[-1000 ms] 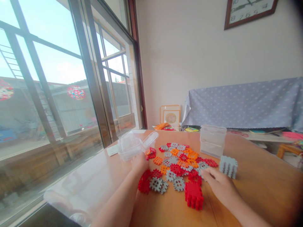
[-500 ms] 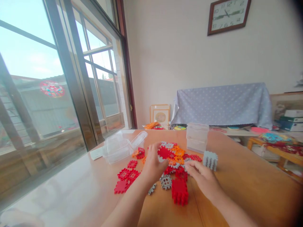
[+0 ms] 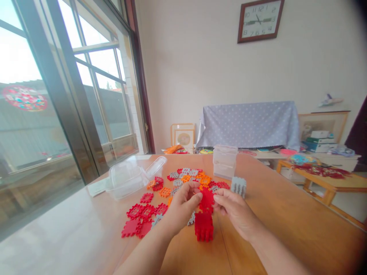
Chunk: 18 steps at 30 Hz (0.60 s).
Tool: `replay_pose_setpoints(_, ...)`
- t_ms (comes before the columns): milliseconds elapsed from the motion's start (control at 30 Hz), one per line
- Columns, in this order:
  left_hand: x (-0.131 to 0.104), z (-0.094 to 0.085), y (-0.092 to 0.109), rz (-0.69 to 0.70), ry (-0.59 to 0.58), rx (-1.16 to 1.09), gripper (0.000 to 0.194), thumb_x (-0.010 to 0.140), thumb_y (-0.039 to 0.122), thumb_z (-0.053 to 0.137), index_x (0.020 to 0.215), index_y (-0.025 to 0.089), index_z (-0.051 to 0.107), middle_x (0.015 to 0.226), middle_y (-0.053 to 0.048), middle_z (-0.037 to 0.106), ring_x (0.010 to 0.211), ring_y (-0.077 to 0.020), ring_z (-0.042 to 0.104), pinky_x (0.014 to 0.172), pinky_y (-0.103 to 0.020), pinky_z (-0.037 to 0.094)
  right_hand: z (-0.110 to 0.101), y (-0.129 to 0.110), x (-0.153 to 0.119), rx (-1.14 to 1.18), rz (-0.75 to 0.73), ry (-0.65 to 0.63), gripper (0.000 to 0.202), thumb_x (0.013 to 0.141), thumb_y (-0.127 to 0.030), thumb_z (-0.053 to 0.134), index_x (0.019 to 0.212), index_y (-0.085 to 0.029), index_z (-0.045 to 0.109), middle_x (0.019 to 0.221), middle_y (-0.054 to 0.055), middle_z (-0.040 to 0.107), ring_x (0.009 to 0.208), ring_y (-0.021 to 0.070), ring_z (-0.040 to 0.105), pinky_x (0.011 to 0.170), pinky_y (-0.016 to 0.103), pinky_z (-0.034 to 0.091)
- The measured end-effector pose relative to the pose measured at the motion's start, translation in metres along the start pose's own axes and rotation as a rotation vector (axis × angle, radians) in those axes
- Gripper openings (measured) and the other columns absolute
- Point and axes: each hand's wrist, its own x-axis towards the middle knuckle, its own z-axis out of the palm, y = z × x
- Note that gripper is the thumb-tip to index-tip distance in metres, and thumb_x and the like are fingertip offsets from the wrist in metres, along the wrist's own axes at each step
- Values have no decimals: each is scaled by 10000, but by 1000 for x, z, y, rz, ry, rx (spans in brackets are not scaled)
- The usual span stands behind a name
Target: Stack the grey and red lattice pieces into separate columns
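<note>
Between my two hands is a flat red piece [image 3: 207, 199] with notched edges. My left hand [image 3: 186, 202] pinches its left side with thumb and fingers. At its right edge, my right hand [image 3: 233, 206] is closed on it too. Just below, a red stack of pieces [image 3: 203, 227] stands on the table. A grey stack [image 3: 238, 186] sits beyond my right hand. Loose orange pieces [image 3: 165, 192] and grey pieces [image 3: 177, 183] lie behind my hands, and several red pieces [image 3: 131, 227] lie to the left.
Clear plastic containers [image 3: 126, 181] rest at the left of the wooden table [image 3: 258, 244]. A taller clear box [image 3: 225, 162] stands at the back. Beyond are a spotted cloth [image 3: 249, 124] and a small wooden table [image 3: 329, 181] on the right.
The view has turned to the right. My hands have come closer together, and the flat red piece is now held between them, above the red stack.
</note>
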Motion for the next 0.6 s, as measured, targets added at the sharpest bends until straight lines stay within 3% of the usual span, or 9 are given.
replay_pose_setpoints(100, 3, -4, -4, -111, -62, -152, 259, 831, 368, 692, 974, 173, 599, 763, 5, 605, 635, -94, 522, 605, -227, 387, 4, 0, -2, -111, -60, 14, 271, 896, -437, 620, 1017, -196, 642, 884, 28, 657, 816, 178, 586, 672, 276, 434)
replay_pose_setpoints(200, 3, -4, -6, -177, -25, -236, 261, 775, 323, 736, 918, 171, 580, 689, 27, 593, 563, -74, 500, 551, -206, 350, 7, 0, -4, -336, -199, 39, 451, 832, -404, 695, 1239, -240, 589, 1155, 61, 647, 1014, 221, 594, 796, 315, 487)
replay_pose_setpoints(267, 2, -4, -5, -202, -10, -270, 261, 762, 306, 741, 903, 172, 567, 662, 31, 594, 550, -78, 521, 546, -202, 360, 8, 1, -5, -511, -286, 47, 503, 798, -370, 725, 1271, -266, 586, 1240, 64, 623, 1084, 241, 584, 842, 336, 494)
replay_pose_setpoints(400, 0, -4, -1, -229, -12, -308, 289, 734, 284, 767, 900, 175, 557, 648, 33, 608, 539, -91, 571, 538, -201, 390, 5, 2, -6, -725, -398, 58, 486, 785, -328, 728, 1257, -289, 616, 1239, 52, 634, 1113, 246, 593, 896, 356, 500)
replay_pose_setpoints(600, -4, -5, 1, -231, -70, -308, 331, 732, 292, 798, 927, 179, 556, 656, 27, 636, 540, -101, 609, 534, -200, 423, 3, -1, -8, -776, -439, 24, 457, 817, -344, 707, 1264, -295, 626, 1210, 44, 677, 1098, 234, 624, 862, 337, 533)
